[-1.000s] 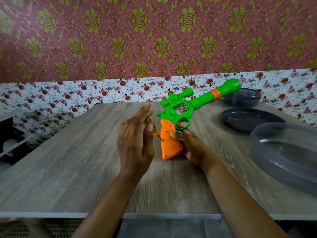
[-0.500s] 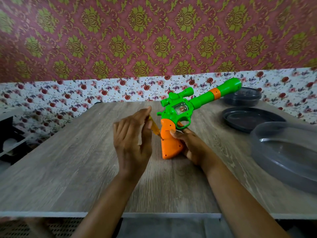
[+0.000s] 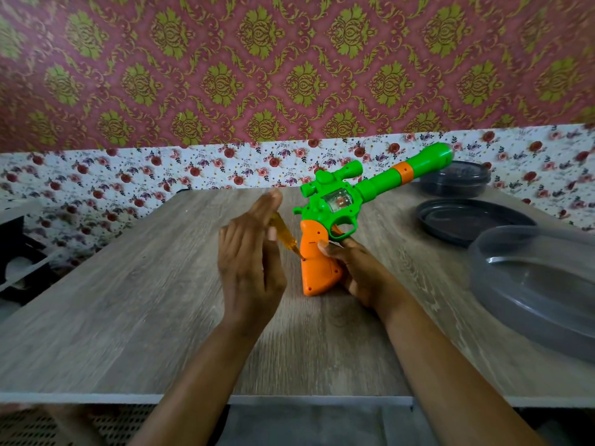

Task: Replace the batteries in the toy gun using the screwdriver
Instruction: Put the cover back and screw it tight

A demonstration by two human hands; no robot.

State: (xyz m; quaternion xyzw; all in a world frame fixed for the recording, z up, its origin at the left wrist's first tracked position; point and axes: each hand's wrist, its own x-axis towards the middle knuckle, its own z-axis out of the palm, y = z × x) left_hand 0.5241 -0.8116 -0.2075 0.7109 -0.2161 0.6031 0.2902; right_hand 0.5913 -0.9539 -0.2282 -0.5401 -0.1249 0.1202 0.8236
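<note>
— Where do we stand? Let's take it from the biggest thing down.

— We have the grey wood-grain table [image 3: 128, 317] in front of us. At four o'clock sits a large translucent grey plastic dome lid [image 3: 531, 284], at two o'clock a shallow black round plastic dish [image 3: 467, 220], and beyond that a dark round lidded tub [image 3: 457, 181].

— And the green-and-orange plastic toy gun [image 3: 341, 201]?

— It is near the middle of the table. It stands on the butt of its orange grip, with the barrel slanting up toward two o'clock. Our right hand [image 3: 360, 272] wraps the grip from the three o'clock side, thumb pressed on its near face.

— The left hand [image 3: 249, 262]?

— It comes in from nine o'clock, a little blurred. Its fingers are straight, and we think it pinches the amber see-through handle of the small screwdriver [image 3: 285, 236] between thumb and fingers. The tip touches the grip's nine o'clock edge, where we judge a cover screw sits. The screw itself is too small for us to make out.

— So which step are we on?

— We'd say the first one, working the battery-cover screw. The cover looks closed and we see no batteries.

— What does the next move call for?

— We should press firmly along the shaft while twirling, and hold the grip steady so the tip doesn't slip out. Then we catch the tiny screw.
</note>
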